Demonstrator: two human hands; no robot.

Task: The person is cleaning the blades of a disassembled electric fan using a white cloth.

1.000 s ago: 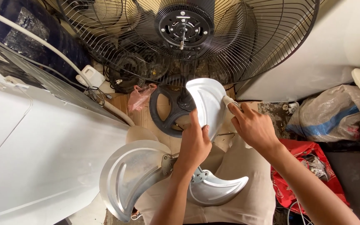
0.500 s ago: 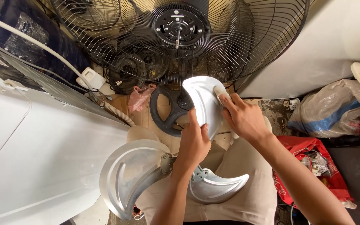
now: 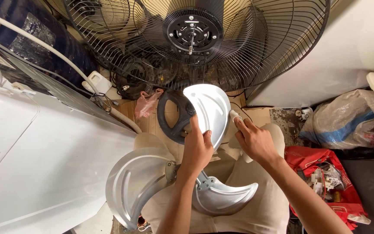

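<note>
Metal fan blade (image 3: pixel 208 110) | L hand (image 3: pixel 197 149) grips edge | R hand (image 3: pixel 256 141) at rim

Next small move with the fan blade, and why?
Probably a short wipe with the right hand along the upper blade of the metal fan blade assembly. The right hand pinches a small white pad at that blade's right edge, and the left hand steadies the blade near its base, thumb on its face.

Bare forearms, no sleeves, beige trousers (image 3: pixel 256 203) on lap
</note>
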